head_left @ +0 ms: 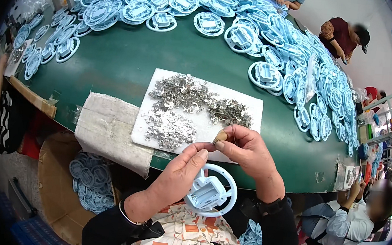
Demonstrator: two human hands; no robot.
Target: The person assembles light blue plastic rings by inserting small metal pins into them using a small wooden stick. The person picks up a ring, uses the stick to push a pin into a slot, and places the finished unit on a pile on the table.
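Note:
In front of my lap, my left hand (180,168) is closed on the edge of a light-blue plastic steering-wheel-shaped part (209,193), its open box-like hub turned up. My right hand (251,151) is closed in a pinch, fingertips close to my left ones. A thin metal tool (233,132) sticks up between its fingers; any small piece at the fingertips is too small to name. Just beyond lies a white foam board (207,128) bearing heaps of small metal pieces: silvery clips (171,128), larger bracket-like ones (182,93) and darker bits (230,111).
Many more blue wheel parts (209,23) pile along the far side of the green table (116,63). A whitish cloth (110,126) covers its near edge. At lower left, a cardboard box (58,180) holds more wheels. Co-workers (352,218) sit right, left and beyond.

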